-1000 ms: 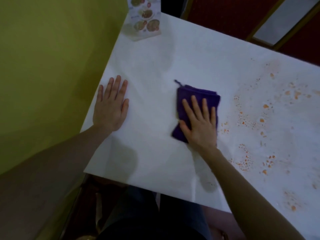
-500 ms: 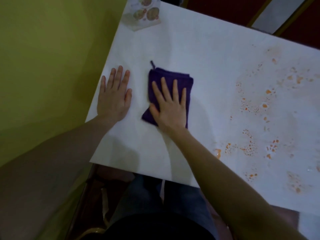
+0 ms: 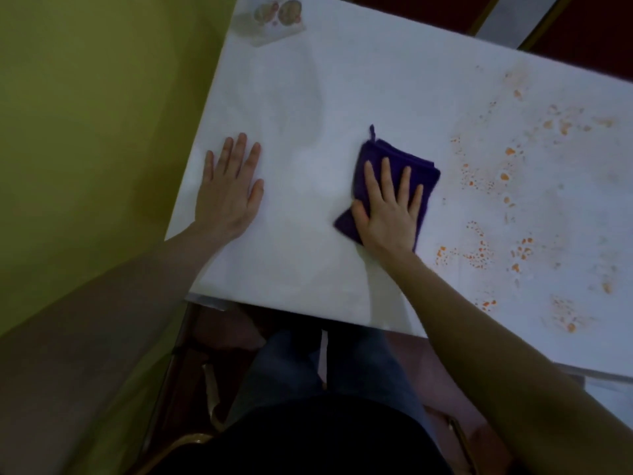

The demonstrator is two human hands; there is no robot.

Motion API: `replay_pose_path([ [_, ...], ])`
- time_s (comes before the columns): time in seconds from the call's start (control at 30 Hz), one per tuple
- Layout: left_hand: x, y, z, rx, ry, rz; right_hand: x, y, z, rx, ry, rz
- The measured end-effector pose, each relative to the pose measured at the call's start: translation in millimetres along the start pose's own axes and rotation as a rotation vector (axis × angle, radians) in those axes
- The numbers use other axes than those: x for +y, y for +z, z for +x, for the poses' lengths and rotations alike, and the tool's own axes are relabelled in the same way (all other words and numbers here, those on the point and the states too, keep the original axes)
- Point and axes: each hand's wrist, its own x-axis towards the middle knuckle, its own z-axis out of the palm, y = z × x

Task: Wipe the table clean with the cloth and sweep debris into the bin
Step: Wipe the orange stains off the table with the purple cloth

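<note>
Hands: both of mine are down flat on the white worktop (image 3: 376, 80), well apart from each other.
Left hand (image 3: 227, 193): palm down near the worktop's left edge, fingers straight and slightly spread — it holds nothing and simply rests on the bare surface.
Right hand (image 3: 390, 210): palm down on top of the purple cloth (image 3: 421, 173), fingers straight and fanned out, pressing the cloth onto the worktop rather than curling round it.
Purple cloth: folded into a rough rectangle, lying near the middle of the worktop under my right hand; its far edge and right edge show beyond my fingertips, and a small loop (image 3: 372, 132) sticks out at its far left corner.
Orange spots (image 3: 479, 255): a scatter of small orange specks and smears over the right part of the worktop, just to the right of the cloth — I cannot tell whether the cloth touches the nearest ones.
Printed card (image 3: 274, 15): at the far left corner of the worktop, showing pictures of food, partly cut off by the frame.
Yellow-green wall (image 3: 85, 132): runs along the worktop's left edge.
Legs (image 3: 325, 368): in dark trousers, visible below the near edge of the worktop.
</note>
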Motion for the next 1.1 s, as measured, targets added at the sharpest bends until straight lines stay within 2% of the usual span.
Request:
replay_pose_path([
  [0.07, 9, 2, -19, 0.010, 0.029, 0.009, -33, 2, 1, 0.001, -0.033, 0.010],
  [0.13, 19, 4, -35, 0.016, 0.036, 0.008, -56, 7, -18, -0.005, -0.144, 0.006],
  [0.27, 38, 10, -59, 0.009, 0.067, 0.006, -48, 19, -78, -0.013, -0.284, 0.037],
  [0.47, 55, 17, -68, 0.015, 0.106, 0.045, 47, 17, -130, 0.016, -0.193, 0.004],
  [0.63, 53, 17, -68, 0.022, 0.102, 0.056, 102, 0, -89, -0.025, -0.018, 0.001],
  [0.73, 53, 17, -69, 0.019, 0.100, 0.056, 82, -4, -45, -0.011, 0.106, 0.037],
  [0.8, 53, 16, -68, 0.015, 0.102, 0.049, 52, -6, -22, -0.010, 0.124, 0.042],
  [0.97, 57, 16, -62, 0.004, 0.110, 0.031, -10, 3, -48, -0.002, -0.103, 0.013],
  [1.1, 76, 16, -54, -0.009, 0.177, 0.008, 21, 17, -103, -0.005, -0.161, 0.033],
])
